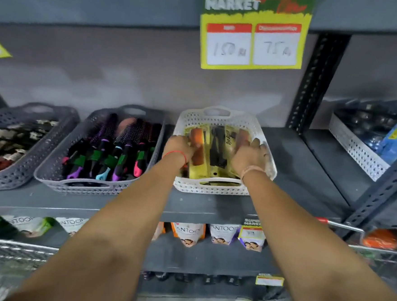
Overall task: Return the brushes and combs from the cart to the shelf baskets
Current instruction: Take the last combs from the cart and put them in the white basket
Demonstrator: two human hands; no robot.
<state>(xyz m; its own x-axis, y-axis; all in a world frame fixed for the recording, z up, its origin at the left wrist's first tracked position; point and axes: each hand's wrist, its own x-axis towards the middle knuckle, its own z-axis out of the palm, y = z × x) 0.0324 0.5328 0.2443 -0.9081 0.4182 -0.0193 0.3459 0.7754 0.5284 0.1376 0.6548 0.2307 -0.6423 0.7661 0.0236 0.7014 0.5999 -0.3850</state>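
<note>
A white perforated basket stands on the grey shelf and holds yellow-backed packs of brushes and combs. My left hand is inside it on the left, fingers curled over an orange brush pack. On the right side, my right hand has its fingers closed over a brownish brush pack near the basket wall. A black comb pack lies between the two hands. The view is blurred, so finer detail of the grip is unclear.
Left of it, a grey basket holds several round brushes; another grey basket sits further left. A white basket is on the right-hand shelf. The wire cart and its handle are below. A price sign hangs above.
</note>
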